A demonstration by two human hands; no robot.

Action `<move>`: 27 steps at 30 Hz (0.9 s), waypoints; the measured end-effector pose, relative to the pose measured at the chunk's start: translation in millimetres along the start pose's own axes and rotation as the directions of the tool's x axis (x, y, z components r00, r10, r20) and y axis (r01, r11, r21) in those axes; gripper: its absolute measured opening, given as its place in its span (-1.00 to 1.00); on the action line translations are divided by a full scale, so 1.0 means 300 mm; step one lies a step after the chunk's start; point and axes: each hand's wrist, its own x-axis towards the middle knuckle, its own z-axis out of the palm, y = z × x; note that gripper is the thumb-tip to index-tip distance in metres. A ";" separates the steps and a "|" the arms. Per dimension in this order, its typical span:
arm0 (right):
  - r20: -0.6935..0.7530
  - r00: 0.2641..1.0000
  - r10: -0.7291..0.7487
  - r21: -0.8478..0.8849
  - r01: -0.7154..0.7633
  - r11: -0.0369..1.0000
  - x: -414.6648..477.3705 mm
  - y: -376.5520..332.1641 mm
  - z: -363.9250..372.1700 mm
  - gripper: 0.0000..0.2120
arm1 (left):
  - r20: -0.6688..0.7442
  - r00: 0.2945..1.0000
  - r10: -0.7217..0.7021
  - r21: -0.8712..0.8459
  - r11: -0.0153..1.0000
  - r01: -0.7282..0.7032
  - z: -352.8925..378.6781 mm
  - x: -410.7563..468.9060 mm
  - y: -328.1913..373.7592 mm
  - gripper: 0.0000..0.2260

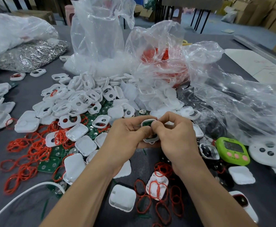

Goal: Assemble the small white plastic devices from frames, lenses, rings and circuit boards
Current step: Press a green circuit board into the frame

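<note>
Red rings lying near table's front edge. Farther in, left hand and right hand both pinching white frame, green circuit board seemingly sitting inside it, over table middle.

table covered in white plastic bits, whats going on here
A person is assembling one small device above the table. The left hand and right hand together pinch a white frame with a green board showing in it. Loose frames, red rings and more boards lie heaped around, with a green timer to the right.
</note>
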 end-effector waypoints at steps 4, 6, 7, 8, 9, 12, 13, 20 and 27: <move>-0.024 1.000 0.014 0.003 -0.014 1.000 -0.002 0.000 0.000 -0.86 | 0.019 1.000 0.008 0.037 0.999 -0.009 0.001 -0.006 0.004 -0.74; -0.017 1.000 0.014 0.033 -0.014 0.999 -0.003 -0.002 0.001 -0.85 | 0.011 1.000 0.003 0.026 1.000 -0.003 0.005 -0.005 0.005 -0.75; -0.010 1.000 0.013 0.050 -0.012 0.999 -0.003 -0.003 0.001 -0.85 | -0.003 1.000 -0.006 0.011 1.000 0.006 0.009 -0.003 0.006 -0.75; 0.001 1.000 0.014 0.072 -0.014 0.997 -0.002 -0.003 0.000 -0.85 | -0.024 1.000 -0.021 -0.014 1.000 0.020 0.014 -0.001 0.007 -0.75; 0.018 1.000 0.021 0.100 -0.023 0.995 -0.002 -0.006 0.000 -0.86 | -0.049 0.998 -0.039 -0.048 0.998 0.036 0.019 0.001 0.009 -0.75; 0.096 0.995 0.040 0.194 -0.058 0.979 -0.002 -0.015 -0.006 -0.90 | -0.133 0.988 -0.082 -0.135 0.989 0.064 0.028 0.003 0.020 -0.73; 0.123 0.992 0.035 0.215 -0.061 0.975 -0.004 -0.019 -0.009 -0.92 | -0.156 0.984 -0.087 -0.146 0.987 0.064 0.028 0.003 0.024 -0.72; 0.189 0.981 -0.053 0.199 0.014 0.980 -0.014 -0.017 -0.017 -0.86 | -0.216 0.973 -0.081 -0.177 0.983 0.042 0.028 -0.001 0.033 -0.72; 0.199 0.975 -0.099 0.130 0.074 0.989 -0.025 -0.018 -0.006 -0.84 | -0.245 0.966 -0.083 -0.172 0.984 0.041 0.026 0.001 0.027 -0.66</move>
